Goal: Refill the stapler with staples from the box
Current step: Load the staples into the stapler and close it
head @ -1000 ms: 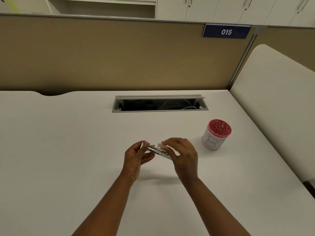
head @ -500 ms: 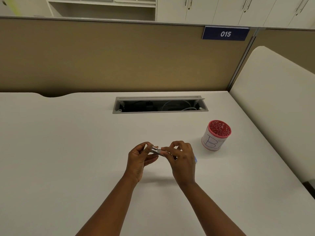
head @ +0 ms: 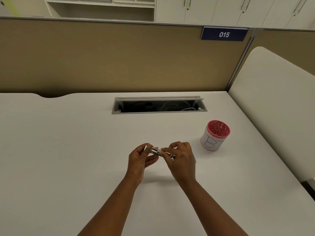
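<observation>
A small shiny metal stapler (head: 156, 151) is held just above the white desk (head: 68, 150), between both hands. My left hand (head: 139, 160) grips its left end with thumb and fingers. My right hand (head: 181, 160) pinches its right part from above, and a metal piece shows under those fingers. A sliver of something blue (head: 195, 159) peeks out behind my right hand; I cannot tell what it is. The staple box is hidden or out of view.
A red pen cup (head: 214, 136) with a white paper label stands to the right of my hands. An open cable tray (head: 159, 105) is set into the desk further back. A tan partition rises behind, and a cream panel borders the right.
My right hand's fingers have curled in and shifted along the stapler. Both hands stay in about the same place over the desk.
</observation>
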